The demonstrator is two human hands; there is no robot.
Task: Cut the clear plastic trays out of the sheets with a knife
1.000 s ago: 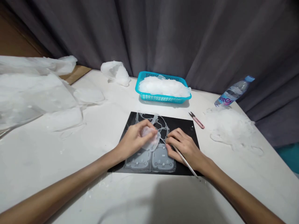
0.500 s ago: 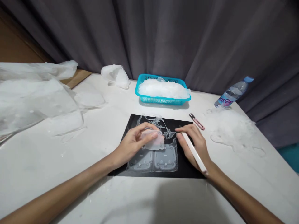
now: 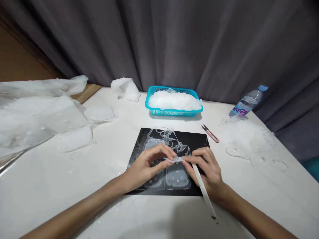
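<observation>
A black mat (image 3: pixel 196 139) lies on the white table, with a clear moulded plastic sheet (image 3: pixel 175 176) and its curled trimmed strips (image 3: pixel 171 137) on it. My left hand (image 3: pixel 147 166) is closed, pinching a small clear plastic piece (image 3: pixel 174 160) held edge-on above the sheet. My right hand (image 3: pixel 208 169) meets it from the right, fingers pinched on the same piece, and holds a long thin white tool (image 3: pixel 203 189) that runs back toward my wrist.
A turquoise basket (image 3: pixel 152 108) full of clear pieces stands behind the mat. Small pink-handled snips (image 3: pixel 211 134) lie to the right, beside a heap of clear scraps (image 3: pixel 245 137) and a lying water bottle (image 3: pixel 246 101). Plastic bags (image 3: pixel 37 113) cover the left side.
My left hand has turned the clear piece from flat to edge-on and lowered it. My right hand came back in from the right and pinched it. The view has tilted slightly.
</observation>
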